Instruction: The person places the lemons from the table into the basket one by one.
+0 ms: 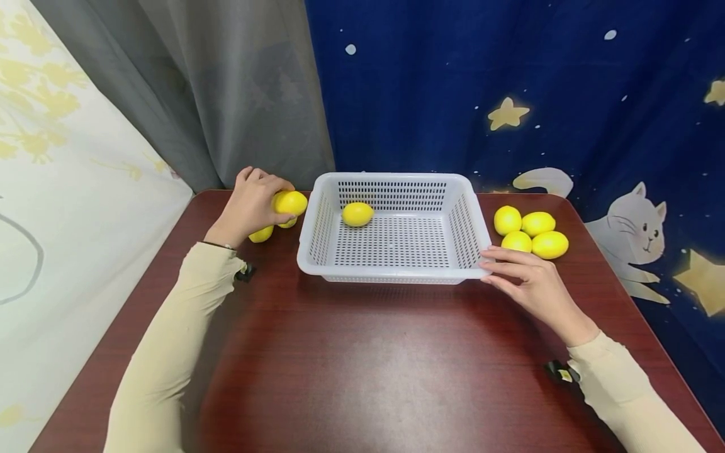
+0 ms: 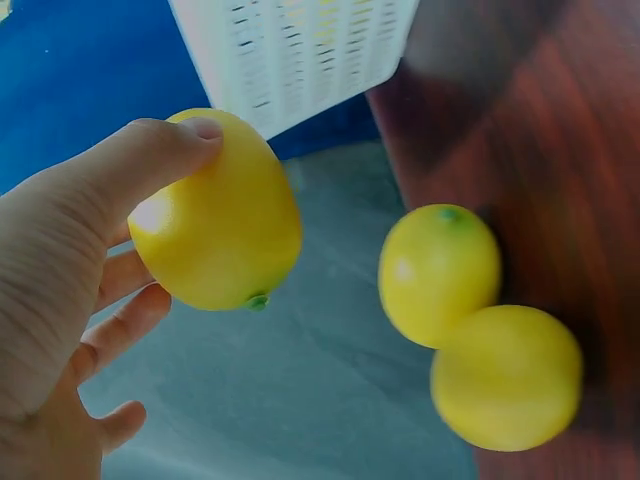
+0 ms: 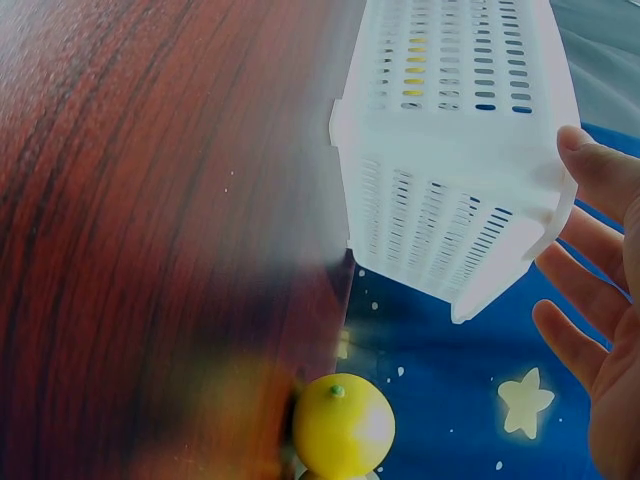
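My left hand (image 1: 252,204) pinches a yellow lemon (image 1: 291,203) between thumb and fingers, above the table just left of the basket's rim. In the left wrist view that lemon (image 2: 225,215) has a green tip, and two more lemons (image 2: 440,275) lie on the table beyond it. A white perforated plastic basket (image 1: 391,272) stands at the back of the table. Inside it, toward the left, rests one lemon (image 1: 357,214). With thumb and fingers, my right hand (image 1: 529,280) holds the basket's rim at the front right corner; the right wrist view shows the thumb against the rim (image 3: 568,190).
Right of the basket, several lemons (image 1: 538,224) sit grouped on the dark red wooden table (image 1: 385,365). Behind the table's far edge hang a grey curtain (image 1: 255,94) and a blue curtain (image 1: 425,88) with stars. A white patterned cloth (image 1: 73,207) hangs on the left.
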Motion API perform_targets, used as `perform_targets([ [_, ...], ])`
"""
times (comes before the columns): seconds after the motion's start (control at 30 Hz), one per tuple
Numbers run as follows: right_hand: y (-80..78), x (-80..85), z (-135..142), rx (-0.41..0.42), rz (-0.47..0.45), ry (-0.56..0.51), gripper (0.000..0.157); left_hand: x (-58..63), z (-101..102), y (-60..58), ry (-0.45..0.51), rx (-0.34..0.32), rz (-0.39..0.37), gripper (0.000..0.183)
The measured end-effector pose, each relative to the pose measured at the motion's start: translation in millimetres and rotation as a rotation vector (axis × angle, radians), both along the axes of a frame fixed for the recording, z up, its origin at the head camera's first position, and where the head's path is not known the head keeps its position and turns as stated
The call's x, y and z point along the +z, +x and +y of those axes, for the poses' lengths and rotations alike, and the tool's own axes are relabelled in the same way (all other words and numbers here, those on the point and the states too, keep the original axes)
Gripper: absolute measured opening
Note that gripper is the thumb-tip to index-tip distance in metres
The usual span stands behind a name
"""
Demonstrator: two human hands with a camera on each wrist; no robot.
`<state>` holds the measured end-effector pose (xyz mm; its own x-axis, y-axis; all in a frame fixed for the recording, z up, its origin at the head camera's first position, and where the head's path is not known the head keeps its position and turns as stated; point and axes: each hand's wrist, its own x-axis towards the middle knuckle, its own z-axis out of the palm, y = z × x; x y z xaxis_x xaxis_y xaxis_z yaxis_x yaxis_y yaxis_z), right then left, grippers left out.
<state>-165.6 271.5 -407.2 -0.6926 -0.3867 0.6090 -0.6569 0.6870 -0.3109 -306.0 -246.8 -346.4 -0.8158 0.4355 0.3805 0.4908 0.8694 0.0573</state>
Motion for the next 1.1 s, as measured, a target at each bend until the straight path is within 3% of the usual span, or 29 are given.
perform_targets([
  [0.33, 0.8, 0.8, 0, -0.001, 0.003, -0.004, 0.053, 19.4, 18, -9.2, 0.0, -0.035, 0.006, 0.045],
  [1.1, 1.6, 1.8, -2, 0.017, 0.012, -0.02, 0.05, 42.5, 58, -23.7, 0.028, -0.092, -0.005, 0.048],
])
